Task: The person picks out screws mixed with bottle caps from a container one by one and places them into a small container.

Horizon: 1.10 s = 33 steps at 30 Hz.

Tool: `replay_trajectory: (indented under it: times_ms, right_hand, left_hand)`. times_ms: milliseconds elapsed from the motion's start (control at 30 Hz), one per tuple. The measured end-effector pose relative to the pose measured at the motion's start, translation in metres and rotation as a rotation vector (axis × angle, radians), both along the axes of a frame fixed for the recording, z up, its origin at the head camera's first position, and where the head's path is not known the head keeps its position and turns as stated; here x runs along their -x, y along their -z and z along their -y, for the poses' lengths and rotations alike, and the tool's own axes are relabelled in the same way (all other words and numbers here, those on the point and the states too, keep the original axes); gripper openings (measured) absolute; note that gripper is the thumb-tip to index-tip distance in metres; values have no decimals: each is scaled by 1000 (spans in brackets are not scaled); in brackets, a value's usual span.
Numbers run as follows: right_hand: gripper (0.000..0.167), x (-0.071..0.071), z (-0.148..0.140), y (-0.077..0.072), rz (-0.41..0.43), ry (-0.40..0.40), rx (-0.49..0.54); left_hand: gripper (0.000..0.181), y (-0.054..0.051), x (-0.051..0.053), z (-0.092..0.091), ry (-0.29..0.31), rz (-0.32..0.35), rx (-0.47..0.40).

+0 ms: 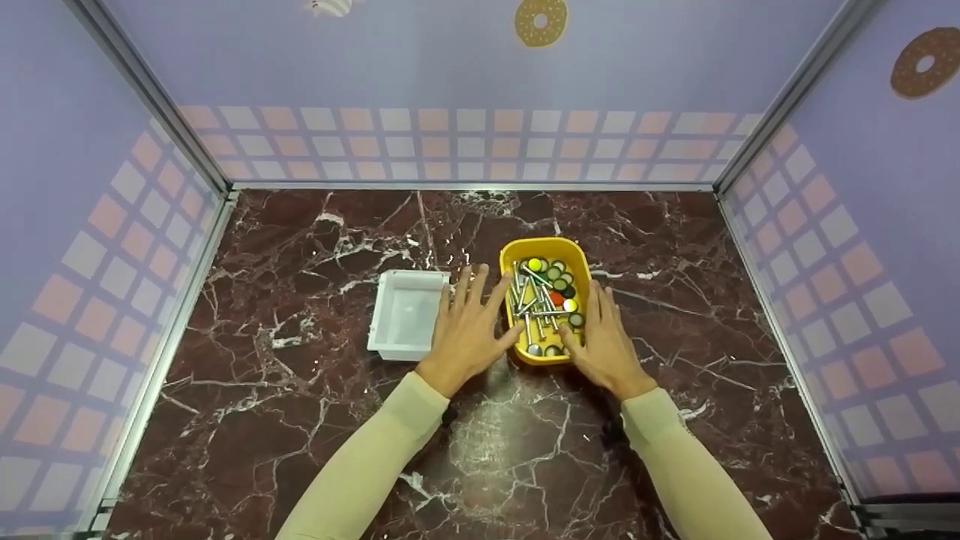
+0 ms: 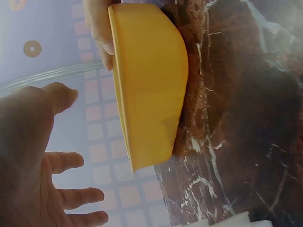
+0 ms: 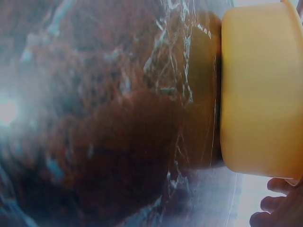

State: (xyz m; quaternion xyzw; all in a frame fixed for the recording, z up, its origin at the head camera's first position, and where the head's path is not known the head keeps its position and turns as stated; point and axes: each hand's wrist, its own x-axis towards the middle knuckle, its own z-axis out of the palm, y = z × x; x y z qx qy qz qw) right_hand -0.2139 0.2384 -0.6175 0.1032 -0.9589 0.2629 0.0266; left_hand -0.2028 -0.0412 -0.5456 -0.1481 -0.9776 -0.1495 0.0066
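A yellow tub [image 1: 556, 244] holds several silver bolts [image 1: 529, 300] and small round discs [image 1: 553, 274], mostly dark green. My left hand [image 1: 466, 330] is spread between this tub and a white plastic box [image 1: 391, 350]. The left wrist view shows the left thumb and fingers [image 2: 71, 198] extended, apart from the tub. At the tub's right side is my right hand [image 1: 609, 345], its thumb over the near rim and its fingers along the outside wall. In the right wrist view its fingertips [image 3: 272, 203] look separated, beside the tub's rim.
Both containers stand on a dark red marbled tabletop [image 1: 247, 420]. Patterned lilac panels enclose the back, left [image 1: 97, 225] and right [image 1: 847, 247], with metal rails along their lower edges. The white box partly disappears behind the left hand.
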Motion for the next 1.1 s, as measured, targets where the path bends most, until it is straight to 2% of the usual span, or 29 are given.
replay_trajectory:
  times_ms: [333,700,933,1100]
  right_hand:
    - [103,-1,0,-1,1,-3,39]
    - [102,0,-1,1,19,13,33]
    - [100,0,-1,2,-26,10,43]
    - [100,0,0,3,-23,8,44]
  left_hand:
    - [81,-5,9,-13,43,-73,23]
    - [67,-5,23,-34,95,-96,65]
    - [56,-7,34,-49,135,-125,81]
    - [56,-8,41,-62,148,-105,122]
